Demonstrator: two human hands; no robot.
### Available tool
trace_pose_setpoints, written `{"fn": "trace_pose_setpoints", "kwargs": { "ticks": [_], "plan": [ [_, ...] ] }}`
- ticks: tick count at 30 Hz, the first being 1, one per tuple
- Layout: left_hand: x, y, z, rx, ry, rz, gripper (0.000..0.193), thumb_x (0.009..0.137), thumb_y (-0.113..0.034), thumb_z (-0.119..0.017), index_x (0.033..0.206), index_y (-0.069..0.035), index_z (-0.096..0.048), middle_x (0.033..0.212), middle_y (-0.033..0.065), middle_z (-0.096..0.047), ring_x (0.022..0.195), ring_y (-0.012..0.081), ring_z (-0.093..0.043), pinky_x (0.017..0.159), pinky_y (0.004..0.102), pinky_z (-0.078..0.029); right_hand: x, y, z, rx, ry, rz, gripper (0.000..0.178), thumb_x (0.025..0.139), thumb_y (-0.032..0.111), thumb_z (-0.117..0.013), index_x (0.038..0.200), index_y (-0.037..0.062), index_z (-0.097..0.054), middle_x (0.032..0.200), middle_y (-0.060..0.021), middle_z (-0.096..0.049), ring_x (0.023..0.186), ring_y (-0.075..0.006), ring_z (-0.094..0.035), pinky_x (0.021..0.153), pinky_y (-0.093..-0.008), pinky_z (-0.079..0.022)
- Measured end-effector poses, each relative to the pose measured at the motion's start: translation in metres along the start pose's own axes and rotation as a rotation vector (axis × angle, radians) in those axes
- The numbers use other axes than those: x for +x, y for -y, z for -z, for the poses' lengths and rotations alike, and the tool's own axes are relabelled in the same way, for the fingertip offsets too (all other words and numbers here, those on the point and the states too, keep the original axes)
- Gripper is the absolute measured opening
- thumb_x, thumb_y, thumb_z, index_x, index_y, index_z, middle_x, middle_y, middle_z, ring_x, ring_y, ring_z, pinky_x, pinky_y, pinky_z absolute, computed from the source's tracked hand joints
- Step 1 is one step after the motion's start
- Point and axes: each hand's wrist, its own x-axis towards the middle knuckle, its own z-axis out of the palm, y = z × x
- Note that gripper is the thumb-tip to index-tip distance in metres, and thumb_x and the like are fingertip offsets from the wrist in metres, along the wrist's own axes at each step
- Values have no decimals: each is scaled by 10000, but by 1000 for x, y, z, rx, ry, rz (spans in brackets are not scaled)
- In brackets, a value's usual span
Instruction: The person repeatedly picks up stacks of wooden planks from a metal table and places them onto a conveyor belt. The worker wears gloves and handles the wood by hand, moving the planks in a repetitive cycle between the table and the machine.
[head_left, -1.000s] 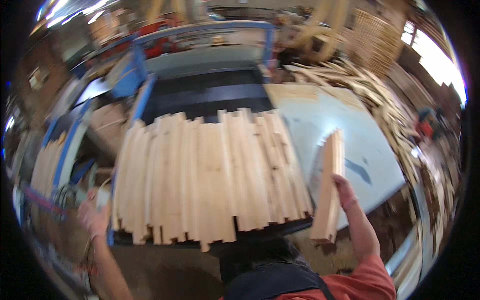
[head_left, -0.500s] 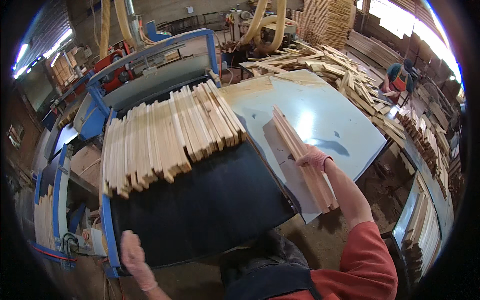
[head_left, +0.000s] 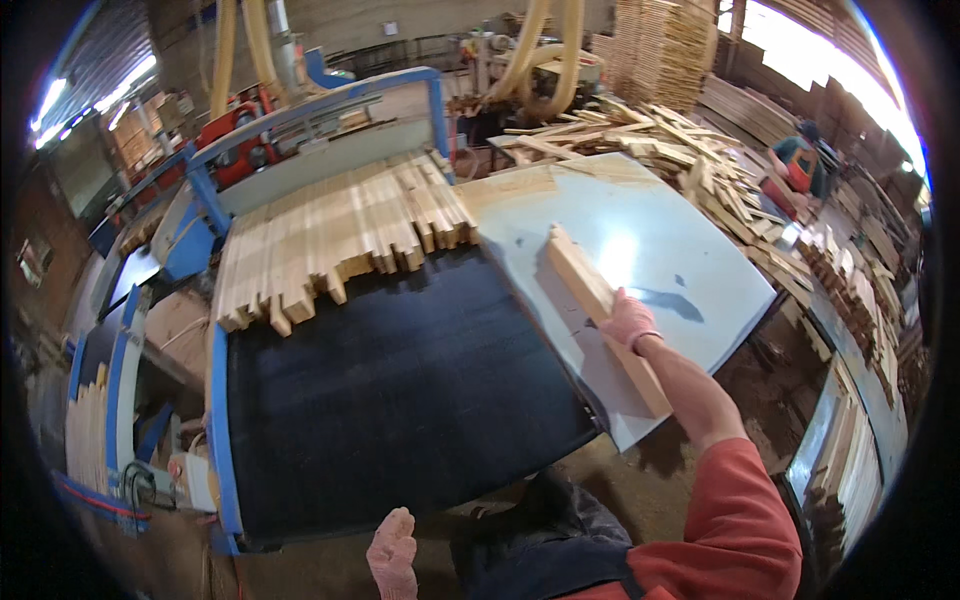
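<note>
In a pinkish glove, my right hand [head_left: 630, 320] is closed around a pale wooden board [head_left: 590, 278] lying slantwise over the right-hand table. My fingers cover its middle, so whether it is one piece or several pressed together I cannot make out. My left hand [head_left: 392, 552], gloved too, is over the near edge of the black conveyor belt [head_left: 410, 400], fingers mostly extended and nothing in them. Side by side across the belt's far part lies a row of wooden strips [head_left: 340, 230] with uneven near ends, reaching under the blue machine frame [head_left: 320, 100].
A light-blue sheet-topped table [head_left: 700, 260] adjoins the belt. Behind it spreads a heap of loose wooden pieces [head_left: 690, 150]. A co-worker [head_left: 797, 170] is at the far right. More strips [head_left: 845, 470] are stacked at the near right. Beige hoses [head_left: 530, 55] hang at the back.
The row of strips has moved away from me, further under the frame. My left hand has swung right and nearer to me. In my right hand the wood now shows a plainer, broader face.
</note>
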Motion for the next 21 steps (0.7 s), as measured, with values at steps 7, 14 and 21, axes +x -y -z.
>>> {"fn": "trace_pose_setpoints", "kwargs": {
  "ticks": [7, 14, 21],
  "plan": [
    [23, -2, -78, 136, 264, 48, 471, 1065, -71, -635, 1509, 75, -579, 1486, 182, -645, 1386, 283, -619, 1231, 411, -458, 19, 7, -6, 163, -44, -64, 599, 786, 306, -869, 1284, 88, -615, 1155, -225, -751, 1114, -417, -734, 953, -510, -594],
    [-3, 11, -195, 185, 539, 162, 503, 1070, -85, -640, 1531, 88, -542, 1512, 206, -627, 1405, 305, -600, 1234, 425, -437, -42, -44, 53, 249, -119, 157, 972, 895, 418, -782, 1677, 60, -328, 1503, -250, -566, 1411, -390, -549, 1169, -493, -467],
    [-17, 37, -370, 322, 1147, 357, 625, 1079, -267, -684, 1576, 63, -498, 1556, 205, -596, 1429, 304, -581, 1215, 430, -446, -160, -290, 72, 860, -125, -21, 914, 972, 450, -718, 1690, 39, -328, 1631, -262, -503, 1502, -384, -511, 1251, -437, -414]
  ]
}}
